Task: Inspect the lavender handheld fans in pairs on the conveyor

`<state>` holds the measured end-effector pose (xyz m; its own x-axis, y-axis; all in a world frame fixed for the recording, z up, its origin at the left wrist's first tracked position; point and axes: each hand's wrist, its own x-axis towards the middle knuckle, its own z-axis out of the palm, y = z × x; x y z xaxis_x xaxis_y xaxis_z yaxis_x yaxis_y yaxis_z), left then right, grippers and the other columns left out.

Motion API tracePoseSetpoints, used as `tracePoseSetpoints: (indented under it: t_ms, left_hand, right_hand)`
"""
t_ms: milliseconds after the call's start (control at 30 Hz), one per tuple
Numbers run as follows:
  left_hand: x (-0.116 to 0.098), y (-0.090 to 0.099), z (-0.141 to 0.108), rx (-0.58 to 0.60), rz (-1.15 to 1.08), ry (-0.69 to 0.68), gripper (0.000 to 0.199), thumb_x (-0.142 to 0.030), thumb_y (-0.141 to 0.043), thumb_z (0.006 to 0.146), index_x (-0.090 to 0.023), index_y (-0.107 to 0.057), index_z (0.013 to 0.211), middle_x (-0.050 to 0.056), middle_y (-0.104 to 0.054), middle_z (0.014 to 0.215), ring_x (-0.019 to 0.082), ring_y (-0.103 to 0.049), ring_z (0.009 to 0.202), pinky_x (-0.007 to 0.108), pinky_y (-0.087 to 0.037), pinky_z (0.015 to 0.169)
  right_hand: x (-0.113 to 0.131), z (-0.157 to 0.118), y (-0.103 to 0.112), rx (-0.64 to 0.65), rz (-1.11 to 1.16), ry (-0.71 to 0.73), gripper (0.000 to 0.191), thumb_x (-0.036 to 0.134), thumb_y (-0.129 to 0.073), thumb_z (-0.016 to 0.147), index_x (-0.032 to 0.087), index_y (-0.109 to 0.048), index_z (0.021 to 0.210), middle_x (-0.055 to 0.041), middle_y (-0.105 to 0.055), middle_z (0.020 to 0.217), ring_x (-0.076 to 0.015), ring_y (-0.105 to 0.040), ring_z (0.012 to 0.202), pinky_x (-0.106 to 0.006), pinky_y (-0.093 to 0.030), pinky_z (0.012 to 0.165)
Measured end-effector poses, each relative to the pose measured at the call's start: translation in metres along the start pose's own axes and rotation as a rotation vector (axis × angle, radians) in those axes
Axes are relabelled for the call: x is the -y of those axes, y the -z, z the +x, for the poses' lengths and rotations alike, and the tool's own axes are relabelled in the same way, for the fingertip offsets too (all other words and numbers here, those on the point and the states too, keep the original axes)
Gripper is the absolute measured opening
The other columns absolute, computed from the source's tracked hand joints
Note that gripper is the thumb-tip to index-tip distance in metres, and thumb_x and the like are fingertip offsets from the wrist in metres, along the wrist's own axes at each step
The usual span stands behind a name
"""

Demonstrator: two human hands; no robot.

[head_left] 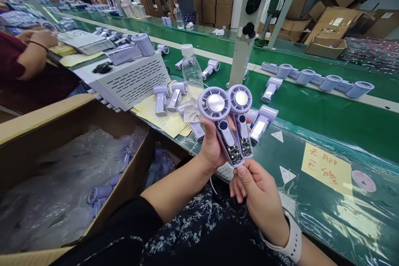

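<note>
Two purple handheld fans with exposed circuit boards are side by side in front of me. My left hand (213,145) is closed round the handles of the nearer fan (215,103) and the farther fan (241,98), their round heads pointing up. At their lower ends, my right hand (254,187) pinches the bottom tip of the nearer fan; a white watch band is on that wrist. More purple fans lie just behind, including one (263,122) to the right and a pair (161,99) on yellow paper to the left.
An open cardboard box (124,183) with plastic-wrapped parts stands at the left. Behind are a vented metal case (140,77), a plastic bottle (191,68) and a white post (241,58). A yellow note (327,170) lies right. Another person's arm (34,60) is at far left.
</note>
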<state>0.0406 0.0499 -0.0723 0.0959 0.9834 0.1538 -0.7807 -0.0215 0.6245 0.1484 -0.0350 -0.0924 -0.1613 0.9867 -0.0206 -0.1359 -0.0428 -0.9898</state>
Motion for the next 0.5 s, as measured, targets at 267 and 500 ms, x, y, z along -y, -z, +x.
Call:
tracePoseSetpoints:
  t_ms: [267, 500]
  left_hand:
    - [-0.01, -0.002, 0.001, -0.047, -0.215, 0.088, 0.071, -0.09, -0.055, 0.077, -0.02, -0.058, 0.065, 0.007, -0.076, 0.11, 0.027, -0.072, 0.111, 0.038, -0.061, 0.091]
    - [-0.007, -0.011, -0.009, 0.011, -0.053, -0.021, 0.071, -0.093, -0.06, 0.069, -0.023, -0.062, 0.062, 0.009, -0.075, 0.114, 0.037, -0.065, 0.125, 0.046, -0.063, 0.091]
  right_hand:
    - [0.02, 0.002, 0.021, 0.076, -0.385, 0.35, 0.03, 0.036, -0.052, 0.105, 0.023, -0.059, 0.079, -0.0046, -0.066, 0.097, -0.0197, -0.063, 0.092, -0.03, -0.049, 0.08]
    - [0.007, -0.005, 0.01, -0.119, -0.109, 0.091, 0.044, 0.049, -0.055, 0.105, 0.023, -0.052, 0.069, 0.0051, -0.05, 0.05, -0.0132, -0.052, 0.046, -0.026, -0.041, 0.05]
